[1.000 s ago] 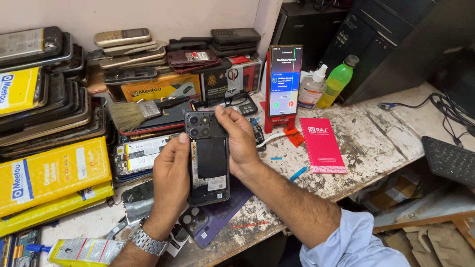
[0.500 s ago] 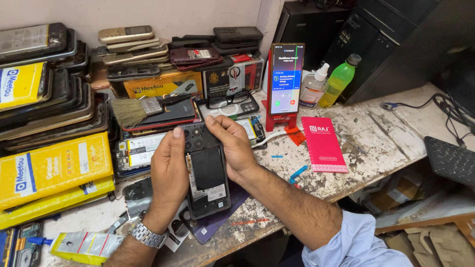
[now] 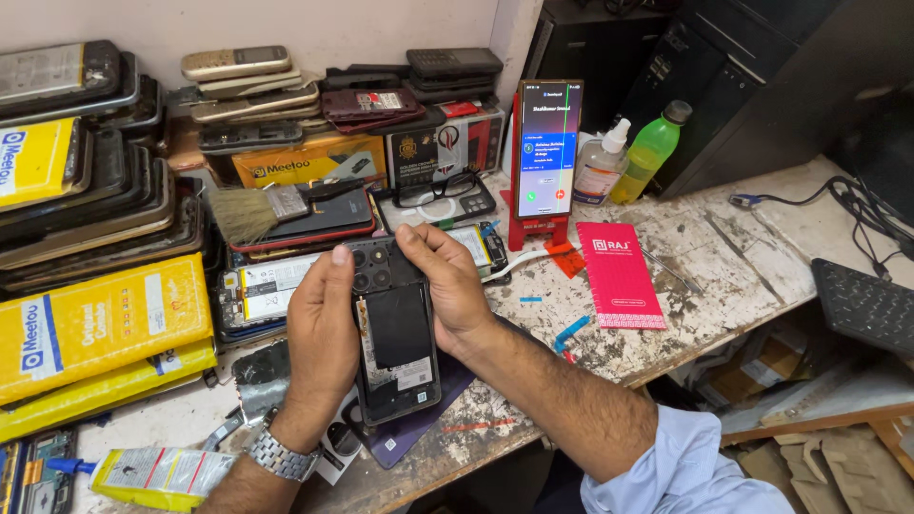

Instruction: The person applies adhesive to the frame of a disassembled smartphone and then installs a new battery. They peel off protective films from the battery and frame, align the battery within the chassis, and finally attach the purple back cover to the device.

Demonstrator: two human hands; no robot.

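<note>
Fingers (image 3: 335, 259) gripping both sides, opened phone (image 3: 395, 338) between

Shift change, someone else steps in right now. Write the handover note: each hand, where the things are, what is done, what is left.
Left hand: grip on the left edge of the opened phone, thumb up by the camera cluster.
Right hand: grip on the phone's top right corner, fingers pressing there.
Phone: held over the bench edge, back cover off, black battery exposed, above a dark mat.
Nearby: brush, glue tube, lit phone on a red stand, pink booklet.
Done: back is open.
Left: phone not closed; nothing lifted out of it.
</note>
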